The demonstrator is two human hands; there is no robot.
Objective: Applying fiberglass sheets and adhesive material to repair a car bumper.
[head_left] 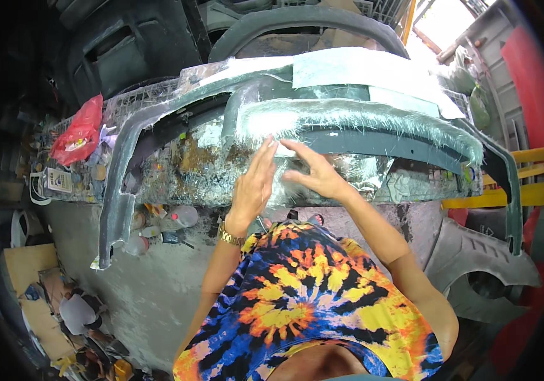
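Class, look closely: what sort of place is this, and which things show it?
Probably a car body repair workshop: a bumper shell patched with fibreglass matting, spare grey body panels, and bottles on the concrete floor.

place: car body wkshop | evidence: fibreglass-covered bumper (348, 120) on bench, spare body panels (475, 260) around, bottles (180, 217) + clutter on stained concrete floor (151, 286)
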